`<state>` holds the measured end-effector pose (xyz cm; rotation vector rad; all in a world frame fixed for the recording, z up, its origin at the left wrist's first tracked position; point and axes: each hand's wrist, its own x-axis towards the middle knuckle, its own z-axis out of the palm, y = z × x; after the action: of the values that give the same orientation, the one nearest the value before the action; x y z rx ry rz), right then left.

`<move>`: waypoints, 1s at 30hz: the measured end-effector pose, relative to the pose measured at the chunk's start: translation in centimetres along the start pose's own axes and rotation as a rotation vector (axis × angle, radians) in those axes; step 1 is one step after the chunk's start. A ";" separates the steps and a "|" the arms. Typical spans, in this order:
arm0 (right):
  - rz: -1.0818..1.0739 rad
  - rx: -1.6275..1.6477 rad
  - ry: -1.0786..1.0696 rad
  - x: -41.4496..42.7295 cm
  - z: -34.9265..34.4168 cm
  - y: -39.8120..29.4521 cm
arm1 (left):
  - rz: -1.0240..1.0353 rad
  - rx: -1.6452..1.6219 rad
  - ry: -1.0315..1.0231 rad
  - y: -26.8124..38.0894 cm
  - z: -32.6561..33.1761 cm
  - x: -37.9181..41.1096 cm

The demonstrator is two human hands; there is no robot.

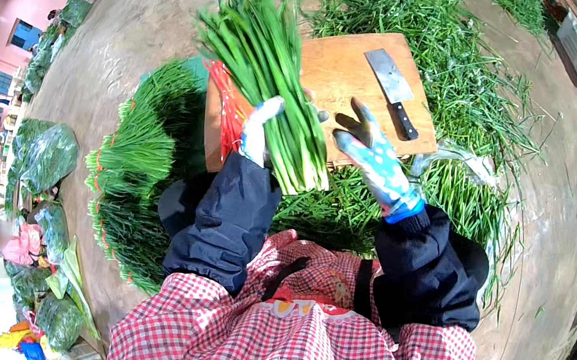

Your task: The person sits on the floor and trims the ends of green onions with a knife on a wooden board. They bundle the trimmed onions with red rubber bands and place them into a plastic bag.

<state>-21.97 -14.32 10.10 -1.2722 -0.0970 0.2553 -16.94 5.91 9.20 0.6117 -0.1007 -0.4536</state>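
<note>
My left hand (260,126), in a patterned glove, grips a thick bunch of garlic chives (274,77), pale cut ends towards me and leaf tips pointing away. This bunch is held over a wooden board (336,65). To its right, my gloved right hand (375,160) is apart from the bunch, fingers spread and holding nothing, over the board's near edge. A cleaver (392,91) with a black handle lies on the board's right side. Red ties (228,113) lie on the left side, partly covered by the bunch and my left hand.
Tied chive bundles (138,155) are stacked in a curve at left. Loose greens (454,82) spread behind and right of the board; more chives (457,197) lie near my right arm. Plastic-wrapped bales (49,157) line the left side, near a person in pink (23,244).
</note>
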 end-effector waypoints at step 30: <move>-0.355 -0.196 -0.036 15.5 -6.6 0.0 | 0.142 0.679 -0.064 -2.9 -2.4 15.9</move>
<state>-5.57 -16.72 7.04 -1.4192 -0.3826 -0.0387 -3.23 -1.92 4.90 1.2476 -0.3663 -0.2941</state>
